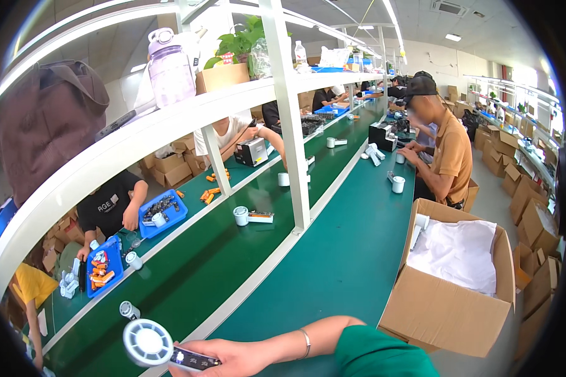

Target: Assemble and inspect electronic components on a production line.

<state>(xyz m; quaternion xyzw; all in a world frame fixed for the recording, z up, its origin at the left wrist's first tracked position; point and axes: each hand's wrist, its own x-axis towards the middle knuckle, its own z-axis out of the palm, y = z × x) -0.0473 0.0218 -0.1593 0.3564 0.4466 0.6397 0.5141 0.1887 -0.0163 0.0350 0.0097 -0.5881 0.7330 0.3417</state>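
Observation:
My right hand [229, 357] reaches in from the lower right, in a green sleeve [383, 352] with a metal bracelet [307, 342] at the wrist. Its fingers are closed around the handle of a small white handheld fan [148, 343]. The fan's round, slotted head points left. Along the handle a dark circuit board [195, 359] lies exposed, with a small light glowing on it. Just beyond the fan head, a similar small fan part [129, 310] rests on the green belt [188, 295]. My left hand is out of view.
An open cardboard box [446, 308] with white lining stands at the right. More fan parts [241, 216] lie along the belt. Across it, co-workers handle parts near blue trays [163, 215]. A white post [289, 125] and shelf [233, 100] rise over the bench; another person [449, 144] works farther along.

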